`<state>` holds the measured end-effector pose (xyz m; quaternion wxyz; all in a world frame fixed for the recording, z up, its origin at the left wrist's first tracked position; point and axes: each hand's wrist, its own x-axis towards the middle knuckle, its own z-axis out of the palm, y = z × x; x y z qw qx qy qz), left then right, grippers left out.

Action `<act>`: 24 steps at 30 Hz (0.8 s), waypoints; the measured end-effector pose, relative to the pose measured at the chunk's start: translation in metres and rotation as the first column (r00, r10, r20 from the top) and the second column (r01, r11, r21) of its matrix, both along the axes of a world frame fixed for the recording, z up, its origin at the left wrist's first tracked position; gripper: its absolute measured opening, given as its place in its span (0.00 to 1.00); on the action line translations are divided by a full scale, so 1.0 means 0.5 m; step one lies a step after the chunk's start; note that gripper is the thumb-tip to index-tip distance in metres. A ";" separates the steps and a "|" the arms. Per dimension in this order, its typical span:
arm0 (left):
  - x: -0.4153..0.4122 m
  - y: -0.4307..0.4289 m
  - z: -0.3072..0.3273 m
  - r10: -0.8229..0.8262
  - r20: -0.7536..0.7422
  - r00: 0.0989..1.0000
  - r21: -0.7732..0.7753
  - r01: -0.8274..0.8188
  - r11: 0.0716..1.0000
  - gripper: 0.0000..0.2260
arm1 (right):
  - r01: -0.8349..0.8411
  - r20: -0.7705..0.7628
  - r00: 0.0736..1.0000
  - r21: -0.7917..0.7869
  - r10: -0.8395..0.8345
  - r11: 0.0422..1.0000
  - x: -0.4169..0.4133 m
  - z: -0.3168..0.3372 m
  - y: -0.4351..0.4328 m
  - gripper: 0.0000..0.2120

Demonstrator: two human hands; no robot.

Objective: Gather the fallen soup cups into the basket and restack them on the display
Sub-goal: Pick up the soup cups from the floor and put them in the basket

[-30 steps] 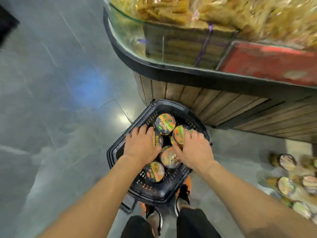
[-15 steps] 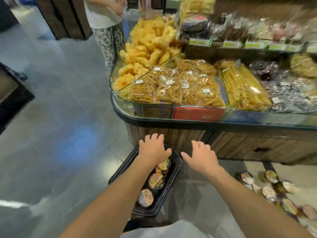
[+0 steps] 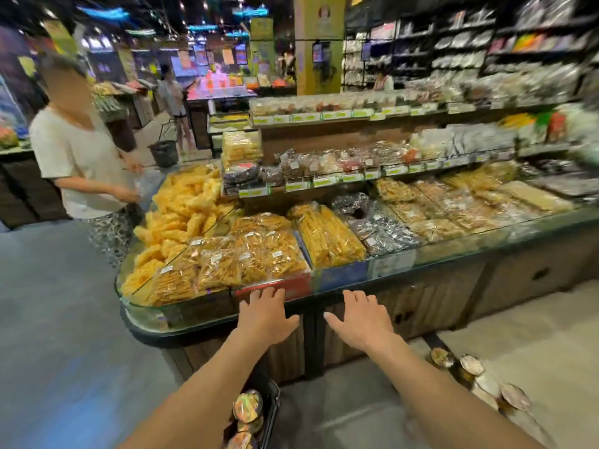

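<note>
My left hand [image 3: 265, 314] and my right hand [image 3: 359, 319] are stretched out in front of me with spread fingers, holding nothing, level with the edge of the snack counter [image 3: 324, 296]. The black basket [image 3: 274, 396] stands on the floor below my left forearm, mostly hidden by it. Soup cups [image 3: 248, 406] with orange and green lids lie inside it. Several fallen soup cups [image 3: 473, 366] lie on the floor at the lower right, beside the counter's wooden base.
The counter holds bagged yellow snacks [image 3: 259, 254] behind a glass rim, with shelves of packets rising behind. A person in a white top [image 3: 77, 163] stands at the counter's left end. Grey floor [image 3: 64, 319] spreads to the left.
My view has lifted from the basket to the counter and shop. Both hands left the cups in the basket and rose in front of the counter edge, holding nothing.
</note>
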<state>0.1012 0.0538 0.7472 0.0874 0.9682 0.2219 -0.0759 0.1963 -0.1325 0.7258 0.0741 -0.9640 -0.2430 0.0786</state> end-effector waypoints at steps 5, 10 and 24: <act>0.062 -0.140 0.020 -0.148 0.035 0.988 0.018 0.147 0.989 0.34 | 0.098 0.045 0.994 0.027 -0.099 0.995 0.018 0.014 -0.158 0.38; 0.130 -0.275 0.023 -0.290 0.039 0.956 0.023 0.289 0.957 0.34 | 0.235 0.041 0.971 0.024 -0.236 0.972 0.031 0.014 -0.307 0.38; 0.384 -0.454 -0.049 -0.605 0.032 0.795 -0.024 0.606 0.795 0.35 | 0.500 -0.032 0.865 -0.037 -0.501 0.865 0.142 -0.040 -0.528 0.36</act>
